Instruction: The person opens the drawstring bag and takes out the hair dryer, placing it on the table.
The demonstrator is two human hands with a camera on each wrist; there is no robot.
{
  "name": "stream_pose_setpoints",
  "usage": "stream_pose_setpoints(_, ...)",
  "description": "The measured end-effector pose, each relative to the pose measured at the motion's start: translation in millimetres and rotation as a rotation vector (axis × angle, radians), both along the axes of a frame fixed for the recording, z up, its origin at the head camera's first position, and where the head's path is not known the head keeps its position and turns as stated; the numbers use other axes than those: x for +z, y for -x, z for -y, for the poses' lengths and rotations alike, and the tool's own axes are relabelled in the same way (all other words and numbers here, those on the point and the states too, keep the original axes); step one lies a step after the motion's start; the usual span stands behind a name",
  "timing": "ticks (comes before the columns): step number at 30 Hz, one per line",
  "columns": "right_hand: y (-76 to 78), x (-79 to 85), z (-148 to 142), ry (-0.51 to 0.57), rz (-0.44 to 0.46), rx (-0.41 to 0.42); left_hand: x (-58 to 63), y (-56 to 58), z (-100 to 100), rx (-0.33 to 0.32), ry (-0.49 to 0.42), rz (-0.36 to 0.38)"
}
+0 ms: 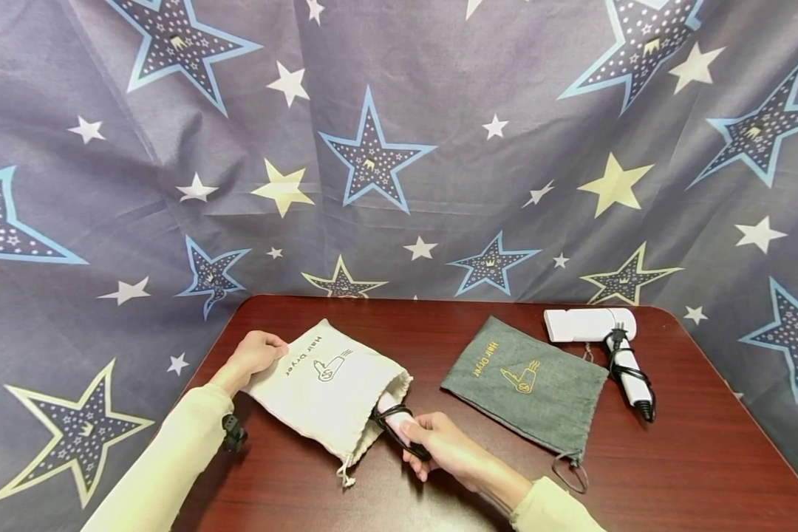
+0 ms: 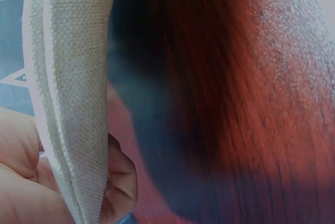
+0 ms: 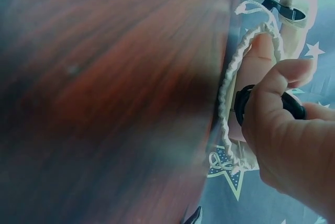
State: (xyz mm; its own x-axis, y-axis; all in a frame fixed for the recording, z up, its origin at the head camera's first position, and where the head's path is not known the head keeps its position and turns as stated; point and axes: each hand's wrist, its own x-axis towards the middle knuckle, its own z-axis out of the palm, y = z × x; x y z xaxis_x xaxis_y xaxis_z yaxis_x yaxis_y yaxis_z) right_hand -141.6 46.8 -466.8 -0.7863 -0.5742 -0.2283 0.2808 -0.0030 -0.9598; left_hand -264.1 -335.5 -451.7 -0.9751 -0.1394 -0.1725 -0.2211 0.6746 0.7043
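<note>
A cream drawstring bag (image 1: 326, 384) printed "Hair Dryer" lies on the left part of the table, its gathered mouth toward the right hand. My left hand (image 1: 256, 358) pinches the bag's closed far-left corner; in the left wrist view the fabric edge (image 2: 78, 103) runs between thumb and fingers. My right hand (image 1: 442, 447) grips the pale pink handle of a hair dryer (image 1: 399, 423) with a black cord (image 1: 382, 417) wound round it. The handle sticks out of the bag's mouth, and the rest of the dryer is hidden inside. In the right wrist view, the mouth's rim (image 3: 225, 88) surrounds the pink body.
A grey drawstring bag (image 1: 525, 391), also printed "Hair Dryer", lies flat right of centre. Beyond it a white hair dryer (image 1: 588, 325) rests at the far right, its black cord wrapped round the handle. A star-patterned cloth (image 1: 399, 244) hangs behind the dark red table (image 1: 691, 458).
</note>
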Motion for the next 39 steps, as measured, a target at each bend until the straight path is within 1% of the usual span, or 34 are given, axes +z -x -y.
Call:
stream_pose_setpoints(14, -2.1, 2.8, -2.0, 0.012, 0.002, 0.001, -5.3, 1.7, 1.8, 0.022, 0.019, 0.006)
stream_pose_setpoints(27, -3.2, 3.1, -4.7, 0.006, -0.001, -0.003, -0.4, -1.0, 1.0, 0.018, 0.015, 0.008)
stream_pose_setpoints(39, -5.2, 3.8, -6.8, -0.003, -0.014, -0.019, -1.7, -0.2, 1.9, 0.012, 0.019, -0.004)
